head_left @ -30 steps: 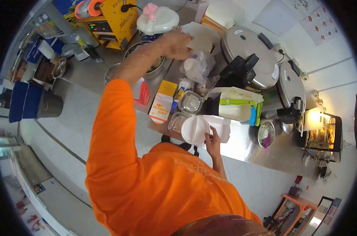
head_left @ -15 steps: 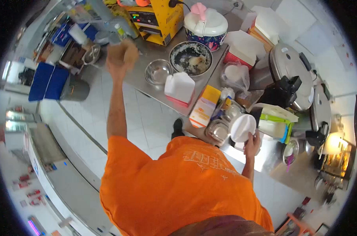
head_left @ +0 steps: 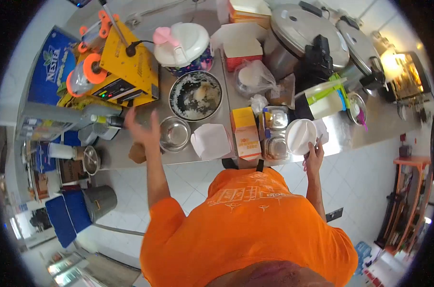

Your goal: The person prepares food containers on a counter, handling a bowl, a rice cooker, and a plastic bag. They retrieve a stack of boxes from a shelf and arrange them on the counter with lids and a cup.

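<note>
My left hand [head_left: 144,129] is over the counter's left part, fingers spread and slightly blurred, holding nothing. Beside its wrist, at the counter's front edge, is a small brown object [head_left: 137,153]. A shiny steel bowl [head_left: 174,135] stands just right of this hand. Fingers of my right hand [head_left: 314,157] pinch the lower right rim of a round white divided plastic piece [head_left: 300,136], like a lid. It overlaps clear plastic containers [head_left: 276,147]. Between the hands stand a white paper food box [head_left: 210,141] and a yellow-and-white carton [head_left: 245,134].
Behind the steel bowl is a dark pan with white rice [head_left: 196,95]. A lidded white-and-floral pot [head_left: 183,45] and a yellow sealing machine [head_left: 116,69] stand at the back left. Large steel cookers [head_left: 309,28], a plastic bag [head_left: 255,79] and a green-handled container [head_left: 324,103] fill the right.
My view has turned left. My left hand has come back from the far left over the counter and spread its fingers; the brown object now sits by its wrist. My right hand keeps the white piece.
</note>
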Demonstrator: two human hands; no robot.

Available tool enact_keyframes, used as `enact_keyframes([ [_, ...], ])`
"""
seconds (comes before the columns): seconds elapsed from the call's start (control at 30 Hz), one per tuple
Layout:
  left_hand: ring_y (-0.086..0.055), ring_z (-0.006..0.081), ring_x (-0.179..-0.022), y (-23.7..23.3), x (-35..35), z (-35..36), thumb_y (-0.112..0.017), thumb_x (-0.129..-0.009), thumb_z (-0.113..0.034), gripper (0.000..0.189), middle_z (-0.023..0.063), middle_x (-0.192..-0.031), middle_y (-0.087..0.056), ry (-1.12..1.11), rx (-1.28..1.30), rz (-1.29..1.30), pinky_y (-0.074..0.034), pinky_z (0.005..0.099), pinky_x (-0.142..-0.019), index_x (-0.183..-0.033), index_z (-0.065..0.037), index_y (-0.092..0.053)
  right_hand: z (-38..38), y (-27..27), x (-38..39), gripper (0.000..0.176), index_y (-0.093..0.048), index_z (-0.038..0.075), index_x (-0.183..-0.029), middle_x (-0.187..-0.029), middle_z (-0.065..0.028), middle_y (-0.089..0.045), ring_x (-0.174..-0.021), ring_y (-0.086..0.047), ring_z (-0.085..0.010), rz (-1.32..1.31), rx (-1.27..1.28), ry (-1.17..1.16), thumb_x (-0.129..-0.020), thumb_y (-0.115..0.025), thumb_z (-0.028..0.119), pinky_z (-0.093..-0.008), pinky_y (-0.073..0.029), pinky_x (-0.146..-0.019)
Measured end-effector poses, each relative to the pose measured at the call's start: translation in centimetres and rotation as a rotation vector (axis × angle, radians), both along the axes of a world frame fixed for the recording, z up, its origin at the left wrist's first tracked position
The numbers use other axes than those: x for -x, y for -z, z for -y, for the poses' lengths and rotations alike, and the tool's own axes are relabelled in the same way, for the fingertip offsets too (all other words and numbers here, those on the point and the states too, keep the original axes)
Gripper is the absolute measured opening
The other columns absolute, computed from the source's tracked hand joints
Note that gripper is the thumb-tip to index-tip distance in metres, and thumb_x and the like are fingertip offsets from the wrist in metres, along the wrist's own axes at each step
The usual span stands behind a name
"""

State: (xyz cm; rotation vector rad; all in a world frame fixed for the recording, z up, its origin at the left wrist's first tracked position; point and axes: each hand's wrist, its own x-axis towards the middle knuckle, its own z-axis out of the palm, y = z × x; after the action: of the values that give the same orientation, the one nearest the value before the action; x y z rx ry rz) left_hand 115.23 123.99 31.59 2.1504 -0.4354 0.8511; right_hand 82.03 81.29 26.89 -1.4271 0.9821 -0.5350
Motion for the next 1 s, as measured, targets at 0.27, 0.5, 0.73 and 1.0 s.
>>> enact_keyframes([
  [0.27, -0.058, 0.034, -0.113, 0.4, -10.3, 37.4, -0.069, -0.071, -0.007, 0.055, 0.0165, -0.122, -0.06, 1.096, -0.983, 0.036, -0.047, 0.042, -0.097, -0.125, -0.005, -0.057, -1.3, 1.1, 2.3, 0.039, -0.049, -0.003, -0.13, -0.052, -0.0013, -0.047, -0.032, -0.036, -0.0085, 0.021, 0.011, 0.133, -0.096, -0.053, 0.015, -0.0254, -0.026, -0.028],
  [0.5, -0.059, 0.0305, -0.119, 15.0, -12.5, 48.8, -0.091, -0.054, -0.035, 0.084, 0.0108, -0.13, -0.061, 0.744, -2.005, -0.141, -0.052, 0.0422, -0.092, -0.129, -0.011, -0.06, -3.0, 4.9, 11.3, 0.036, -0.051, -0.002, -0.128, -0.056, -0.0012, -0.05, -0.035, -0.039, -0.0076, -0.049, -0.083, 0.366, -0.095, -0.055, 0.013, -0.0243, -0.027, -0.029],
  [0.73, -0.062, 0.0274, -0.116, 16.5, -12.8, 44.2, -0.078, -0.072, -0.028, 0.058, 0.0107, -0.125, -0.064, 0.777, -2.083, -0.064, -0.054, 0.0422, -0.089, -0.127, -0.015, -0.062, 0.7, 5.2, 14.7, 0.038, -0.05, -0.003, -0.129, -0.058, -0.0008, -0.05, -0.038, -0.04, -0.0069, -0.135, -0.085, 0.523, -0.095, -0.055, 0.013, -0.0239, -0.029, -0.032],
  [1.0, -0.063, 0.032, -0.11, 8.7, -11.8, 37.0, -0.066, -0.077, -0.014, 0.043, 0.0143, -0.119, -0.064, 0.94, -1.573, -0.15, -0.054, 0.0459, -0.084, -0.119, -0.007, -0.058, 5.0, 2.1, 7.3, 0.036, -0.05, 0.0, -0.131, -0.07, 0.0004, -0.053, -0.055, -0.042, -0.0042, 0.021, -0.013, 0.146, -0.096, -0.052, 0.012, -0.0219, -0.031, -0.047],
])
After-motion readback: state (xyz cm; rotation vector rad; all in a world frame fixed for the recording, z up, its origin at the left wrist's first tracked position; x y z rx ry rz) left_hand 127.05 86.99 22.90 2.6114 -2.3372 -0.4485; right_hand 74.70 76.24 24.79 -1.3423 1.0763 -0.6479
